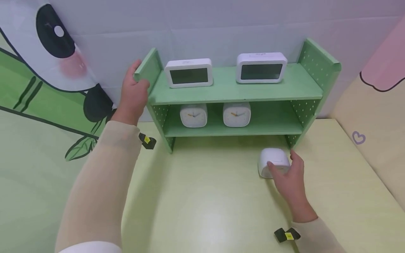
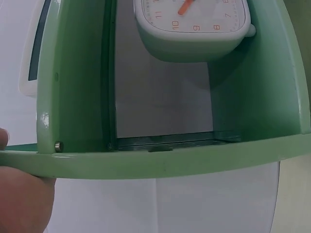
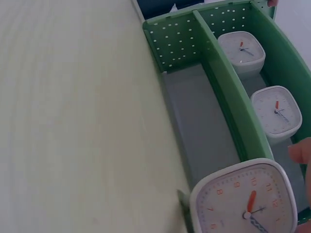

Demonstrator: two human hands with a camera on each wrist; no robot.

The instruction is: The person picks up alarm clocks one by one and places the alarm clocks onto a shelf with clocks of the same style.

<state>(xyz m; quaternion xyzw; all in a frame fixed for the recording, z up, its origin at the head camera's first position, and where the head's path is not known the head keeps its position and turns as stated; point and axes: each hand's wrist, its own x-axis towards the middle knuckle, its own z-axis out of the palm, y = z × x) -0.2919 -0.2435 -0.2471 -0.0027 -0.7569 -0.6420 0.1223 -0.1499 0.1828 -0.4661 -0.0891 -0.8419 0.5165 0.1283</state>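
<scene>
My left hand (image 1: pixel 131 96) grips the upper left side panel of a green two-tier shelf (image 1: pixel 237 95). In the left wrist view a thumb and part of the hand (image 2: pixel 24 199) lie on either side of the panel's green edge. My right hand (image 1: pixel 291 184) holds a white square alarm clock (image 1: pixel 273 155) between thumb and fingers, in front of the shelf's lower right end. Its numbered face with orange and blue hands shows in the right wrist view. On the lower tier stand two similar clocks, a left one (image 1: pixel 193 116) and a right one (image 1: pixel 237 115).
Two white digital clocks with dark screens, a left one (image 1: pixel 189 73) and a right one (image 1: pixel 262 68), stand on the top tier. The shelf stands on a pale wooden table (image 1: pixel 202 196) against a cartoon-printed backdrop (image 1: pixel 202 31). Another printed panel (image 1: pixel 376 116) borders the table's right side.
</scene>
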